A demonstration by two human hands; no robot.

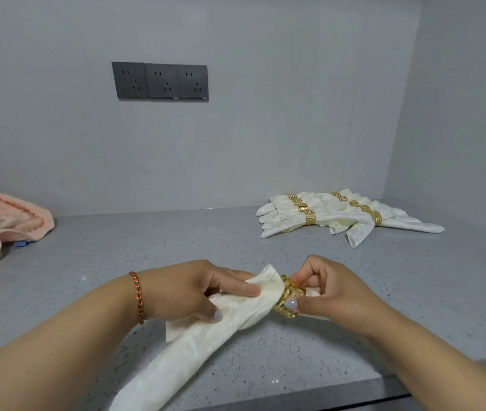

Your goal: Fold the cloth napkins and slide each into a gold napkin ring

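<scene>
A cream cloth napkin (194, 345), folded into a long strip, lies slanted across the near part of the grey counter (176, 241). Its upper end passes through a gold napkin ring (287, 295) with a cut-out key pattern. My left hand (197, 292) grips the napkin just left of the ring, thumb and fingers curled round the cloth. My right hand (330, 292) pinches the ring between thumb and fingers, and a short bit of napkin shows under that hand.
Several cream napkins in gold rings (336, 216) lie fanned at the back right by the wall corner. A peach towel (1, 226) is bunched at the far left. Three dark wall sockets (160, 81) sit above the counter. The counter's front edge runs bottom right.
</scene>
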